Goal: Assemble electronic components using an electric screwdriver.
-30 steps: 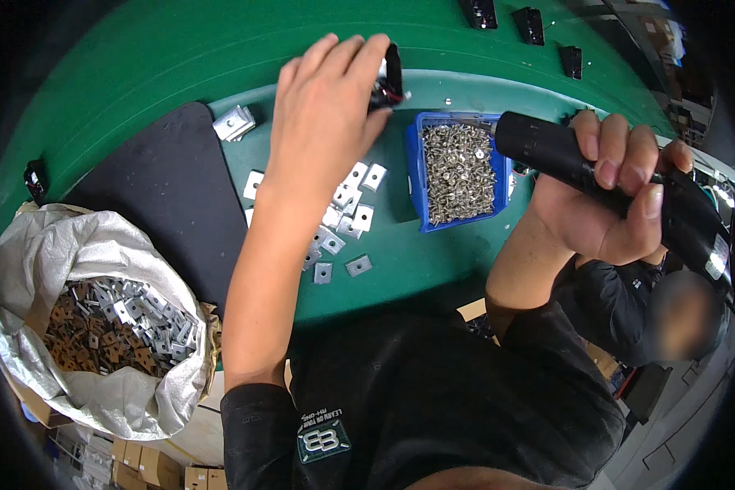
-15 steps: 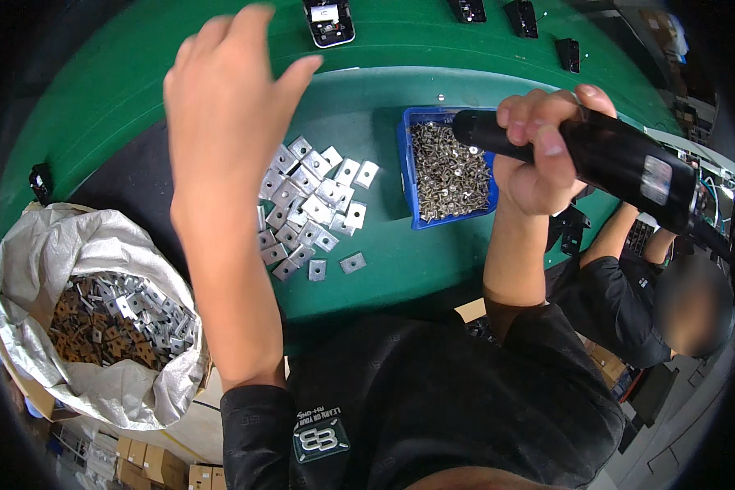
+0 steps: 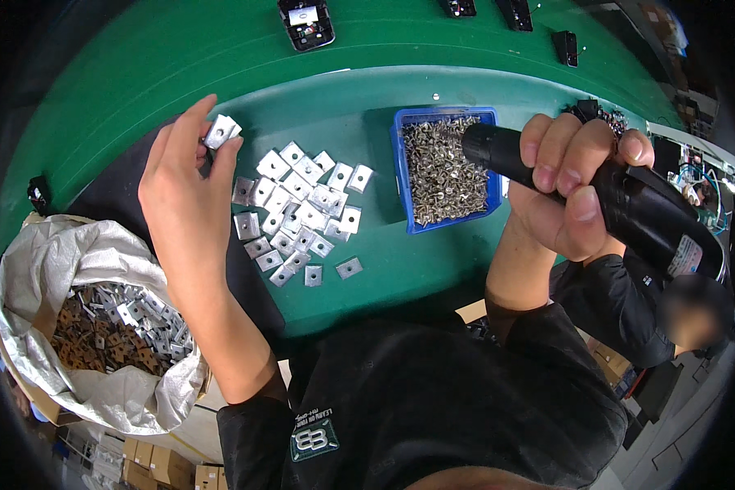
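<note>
My left hand [image 3: 180, 184] is raised at the left of the table, its thumb and fingers pinching a small silver metal plate piece [image 3: 221, 131] with a hole; there may be more than one piece in the pinch. Just to the right of it lies a loose pile of similar square metal plates [image 3: 309, 170] on the green tabletop. My right hand [image 3: 572, 167] is wrapped round a black electric screwdriver [image 3: 649, 204], its nose pointing left over the right part of a blue bin [image 3: 401, 167]. Small silver screws [image 3: 445, 180] fill that bin.
On the left a white woven sack [image 3: 98, 245] holds many metal pieces. Along the far side runs a green belt [image 3: 416, 41] carrying several black housings, one open housing [image 3: 306, 20] nearest. A co-worker's dark sleeve [image 3: 608, 298] shows at the right.
My left hand has drawn back from the far side and now shows a metal piece in its pinch. The black housings have shifted left. The screwdriver has moved slightly right and down.
</note>
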Available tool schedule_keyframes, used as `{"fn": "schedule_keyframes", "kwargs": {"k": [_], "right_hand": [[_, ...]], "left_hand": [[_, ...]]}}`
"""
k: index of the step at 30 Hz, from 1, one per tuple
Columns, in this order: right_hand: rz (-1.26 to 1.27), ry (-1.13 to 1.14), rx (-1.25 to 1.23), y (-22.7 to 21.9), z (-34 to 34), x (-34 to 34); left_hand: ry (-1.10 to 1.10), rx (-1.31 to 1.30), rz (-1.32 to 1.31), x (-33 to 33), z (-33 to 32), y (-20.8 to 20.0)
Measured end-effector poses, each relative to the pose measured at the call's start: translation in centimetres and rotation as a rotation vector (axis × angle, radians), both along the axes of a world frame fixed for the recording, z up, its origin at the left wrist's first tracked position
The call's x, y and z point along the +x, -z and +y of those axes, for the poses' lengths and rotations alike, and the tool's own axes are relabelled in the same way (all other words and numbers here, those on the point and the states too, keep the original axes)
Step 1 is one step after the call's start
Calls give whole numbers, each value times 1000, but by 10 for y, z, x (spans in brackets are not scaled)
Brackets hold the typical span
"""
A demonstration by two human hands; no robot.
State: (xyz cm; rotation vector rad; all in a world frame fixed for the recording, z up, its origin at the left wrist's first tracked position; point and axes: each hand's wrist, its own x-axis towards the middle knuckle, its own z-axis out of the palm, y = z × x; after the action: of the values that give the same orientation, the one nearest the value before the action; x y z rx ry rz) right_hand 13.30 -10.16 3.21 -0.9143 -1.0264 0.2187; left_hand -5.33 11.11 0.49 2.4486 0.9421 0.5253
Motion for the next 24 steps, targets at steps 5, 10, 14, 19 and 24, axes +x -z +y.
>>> {"fn": "schedule_keyframes", "kwargs": {"k": [5,10,14,19,24], "right_hand": [[62,-15,22,1,-6,5],[91,9,3,-3,-12,6],[121,12,-24,-8,-15,1],[151,-7,-52,-11,-15,-5],[164,-48,-98,-12,-24,1]], "left_hand": [[-26,-77,-84,12,-5,-7],[21,-280,-260,31,-10,-9],[211,-305,-315,70,-15,-16],[424,-115,-250,124,-7,-9],[487,-99,-243,181,-4,-7]]}}
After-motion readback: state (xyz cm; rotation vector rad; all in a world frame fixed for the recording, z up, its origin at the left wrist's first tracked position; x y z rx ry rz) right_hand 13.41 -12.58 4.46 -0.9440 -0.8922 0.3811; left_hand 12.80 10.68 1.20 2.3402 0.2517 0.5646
